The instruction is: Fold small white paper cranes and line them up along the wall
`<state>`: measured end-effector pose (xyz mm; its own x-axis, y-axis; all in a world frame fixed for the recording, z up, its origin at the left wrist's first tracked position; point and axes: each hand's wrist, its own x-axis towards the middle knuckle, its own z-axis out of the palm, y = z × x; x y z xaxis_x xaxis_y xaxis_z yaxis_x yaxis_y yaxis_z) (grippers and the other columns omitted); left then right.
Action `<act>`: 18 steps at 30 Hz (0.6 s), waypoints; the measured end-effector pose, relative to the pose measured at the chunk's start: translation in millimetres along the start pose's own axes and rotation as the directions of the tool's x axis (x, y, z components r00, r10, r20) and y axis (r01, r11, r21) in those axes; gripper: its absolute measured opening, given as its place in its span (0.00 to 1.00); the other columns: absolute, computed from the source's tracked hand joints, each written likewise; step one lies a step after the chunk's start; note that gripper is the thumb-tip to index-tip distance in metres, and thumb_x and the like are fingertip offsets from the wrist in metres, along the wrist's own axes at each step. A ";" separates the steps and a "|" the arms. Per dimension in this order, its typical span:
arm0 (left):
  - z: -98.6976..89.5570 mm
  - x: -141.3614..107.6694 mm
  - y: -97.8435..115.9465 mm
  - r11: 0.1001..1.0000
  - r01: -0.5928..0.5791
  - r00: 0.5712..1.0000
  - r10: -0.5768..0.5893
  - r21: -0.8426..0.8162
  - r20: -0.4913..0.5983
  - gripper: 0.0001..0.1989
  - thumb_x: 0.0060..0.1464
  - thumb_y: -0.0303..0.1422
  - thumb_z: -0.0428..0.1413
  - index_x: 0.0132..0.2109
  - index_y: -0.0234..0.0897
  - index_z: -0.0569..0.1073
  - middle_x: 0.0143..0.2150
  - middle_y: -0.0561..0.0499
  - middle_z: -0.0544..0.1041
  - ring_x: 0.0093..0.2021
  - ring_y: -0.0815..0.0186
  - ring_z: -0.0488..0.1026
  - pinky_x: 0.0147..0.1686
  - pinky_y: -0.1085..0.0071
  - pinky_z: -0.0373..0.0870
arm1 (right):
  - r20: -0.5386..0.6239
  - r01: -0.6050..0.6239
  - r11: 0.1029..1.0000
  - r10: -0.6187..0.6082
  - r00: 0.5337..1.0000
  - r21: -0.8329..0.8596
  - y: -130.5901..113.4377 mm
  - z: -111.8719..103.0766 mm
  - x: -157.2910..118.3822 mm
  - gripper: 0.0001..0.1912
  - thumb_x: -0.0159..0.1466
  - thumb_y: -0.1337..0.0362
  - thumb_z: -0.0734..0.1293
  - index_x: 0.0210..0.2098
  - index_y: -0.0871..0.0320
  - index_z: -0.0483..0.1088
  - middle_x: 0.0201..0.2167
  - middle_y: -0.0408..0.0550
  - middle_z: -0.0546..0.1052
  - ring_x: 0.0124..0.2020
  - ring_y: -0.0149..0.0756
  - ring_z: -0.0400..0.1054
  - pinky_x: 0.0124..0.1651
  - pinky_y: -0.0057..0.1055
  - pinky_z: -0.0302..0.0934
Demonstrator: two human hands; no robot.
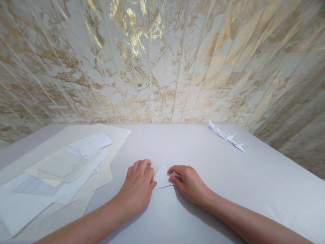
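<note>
"Gold-patterned fabric (165, 74) rises behind the white worktop (162, 145) in the head view, its folds running up from the far edge. What is between the hands?"

"A small folded paper (161, 178), lying near the middle of the worktop with a pointed top and a long lower edge facing the person."

"How is it held?"

"The left hand (138, 186) is curled at its left end, thumb by the lower corner. I can't tell whether those fingers pinch it or only steady it."

"And the other?"

"The right hand (189, 183) is bent over the right end, with a narrow gap between thumb and fingertips. Whether it grips paper is unclear too. Having a hand at each end probably stops the light piece from sliding or turning."

"Why are the sheets (68, 166) over on the left?"

"They overlap in a loose spread, perhaps to stay within reach yet off the middle."

"What about far right?"

"Pointed paper figures (238, 145) sit in a slanting row, likely set apart so no arm brushes them."
</note>
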<state>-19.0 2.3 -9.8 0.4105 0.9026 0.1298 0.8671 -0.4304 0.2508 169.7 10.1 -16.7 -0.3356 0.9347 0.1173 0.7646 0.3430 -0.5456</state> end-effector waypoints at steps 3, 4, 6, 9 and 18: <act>5.3 -1.3 -2.4 0.998 -0.067 0.997 0.067 -0.003 -0.024 0.18 0.50 0.21 0.46 0.45 0.43 0.70 0.57 0.46 0.57 0.57 0.54 0.54 0.50 0.54 0.57 | 0.000 0.011 1.000 -0.011 1.000 0.001 0.4 0.2 -0.2 0.09 0.58 0.69 0.61 0.36 0.55 0.72 0.32 0.44 0.77 0.33 0.33 0.69 0.39 0.28 0.57; 7.3 -1.7 -3.5 0.996 -0.091 0.996 0.091 -0.001 -0.016 0.21 0.50 0.20 0.46 0.48 0.47 0.69 0.59 0.47 0.55 0.58 0.53 0.52 0.51 0.53 0.56 | 0.000 0.016 1.000 -0.016 1.000 0.001 0.2 0.3 -0.3 0.09 0.58 0.69 0.61 0.36 0.56 0.72 0.33 0.44 0.77 0.33 0.33 0.69 0.39 0.28 0.57; 10.9 -2.0 -6.1 0.993 -0.117 0.993 0.117 0.005 0.011 0.26 0.50 0.19 0.45 0.50 0.53 0.67 0.62 0.49 0.52 0.59 0.51 0.50 0.52 0.51 0.54 | -0.004 0.024 1.000 -0.024 1.000 -0.010 -0.2 0.7 -0.7 0.10 0.58 0.69 0.61 0.38 0.56 0.71 0.33 0.45 0.77 0.34 0.34 0.69 0.40 0.28 0.57; 13.5 -1.4 -9.9 0.993 -0.117 0.993 0.117 0.008 0.036 0.28 0.50 0.19 0.46 0.53 0.56 0.65 0.64 0.51 0.50 0.61 0.49 0.47 0.52 0.49 0.53 | -0.039 0.013 0.996 -0.016 0.999 -0.084 0.1 0.8 -3.0 0.12 0.58 0.67 0.62 0.42 0.58 0.68 0.34 0.48 0.75 0.36 0.37 0.67 0.41 0.33 0.56; 8.1 1.6 -9.5 0.996 -0.089 0.986 0.087 0.012 0.140 0.30 0.47 0.19 0.47 0.54 0.55 0.65 0.65 0.50 0.50 0.62 0.46 0.45 0.53 0.47 0.50 | -0.125 -0.041 0.973 0.013 0.992 -0.225 32.7 -14.3 -26.1 0.15 0.59 0.68 0.62 0.46 0.59 0.64 0.34 0.51 0.70 0.36 0.41 0.63 0.40 0.40 0.57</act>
<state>-24.3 7.9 -19.8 0.5197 0.8542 0.0152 0.8302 -0.5091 0.2272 211.3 -1.8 -25.7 -0.2540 0.9435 0.2129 0.8821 0.3163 -0.3491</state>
